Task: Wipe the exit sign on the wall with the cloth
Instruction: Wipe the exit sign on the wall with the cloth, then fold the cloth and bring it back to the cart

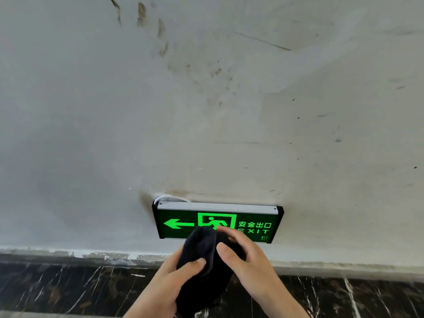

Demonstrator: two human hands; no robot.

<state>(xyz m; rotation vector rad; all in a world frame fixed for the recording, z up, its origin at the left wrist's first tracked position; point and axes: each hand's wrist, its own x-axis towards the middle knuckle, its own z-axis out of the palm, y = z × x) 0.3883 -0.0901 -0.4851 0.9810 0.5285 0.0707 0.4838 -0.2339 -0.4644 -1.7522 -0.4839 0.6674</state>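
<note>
- Left hand [174,271] grips the dark cloth [204,260] from below; right hand [243,251] clasps its top.
- Cloth's upper fold overlaps the lit exit sign [218,222], low on the wall [91,134], at the sign's bottom edge.
- Risk: hard pressure could loosen the sign or snag the white cable [165,198] at its top-left corner.

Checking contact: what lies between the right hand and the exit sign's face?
In the head view, the dark cloth lies partly between the right hand and the exit sign.

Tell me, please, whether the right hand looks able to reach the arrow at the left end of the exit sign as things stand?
Probably yes: the right hand already overlaps the exit sign, and nothing covers the arrow; only the cloth lies close.
</note>
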